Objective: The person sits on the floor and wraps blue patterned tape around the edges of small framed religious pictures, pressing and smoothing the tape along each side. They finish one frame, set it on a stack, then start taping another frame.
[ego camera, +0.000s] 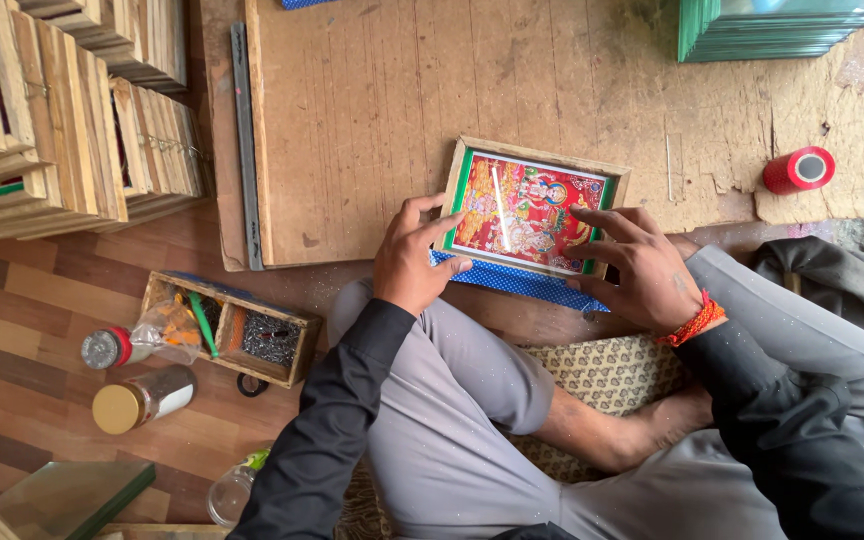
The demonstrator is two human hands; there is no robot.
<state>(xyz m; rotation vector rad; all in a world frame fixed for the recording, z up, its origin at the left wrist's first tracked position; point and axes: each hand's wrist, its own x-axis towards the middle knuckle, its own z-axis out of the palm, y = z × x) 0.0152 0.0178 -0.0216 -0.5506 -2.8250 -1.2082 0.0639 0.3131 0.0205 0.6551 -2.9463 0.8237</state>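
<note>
Head view, person seated cross-legged on the floor at a low wooden tabletop (372,110); small wooden picture frame (532,208) lies flat at the tabletop's near edge, centre of view, colourful red print with green border showing under glass; frame sits on a blue dotted cloth (522,282) that sticks out at its 6 o'clock side.

Left hand (410,258) at the frame's 9 o'clock side; grip spread open, fingertips pressing the frame's left rail and corner, thumb down on the blue cloth; nothing closed in the hand. Right hand (637,265) at the frame's 3 to 4 o'clock corner; grip also open, fingers splayed flat on the glass and right rail, thumb under near the cloth; red thread band (697,320) on that wrist.

Around: red tape roll (800,169) on the tabletop at 3 o'clock, well apart from the frame; stack of green-edged glass sheets (772,28) at 1 o'clock; stacks of bare wooden frames (62,120) at 9 to 10 o'clock off the tabletop; metal ruler (245,140) along the tabletop's left edge; small wooden tray (237,330) of nails and bits on the floor at 8 o'clock, two jars (142,398) just beside it; woven mat (602,375) under the legs.
</note>
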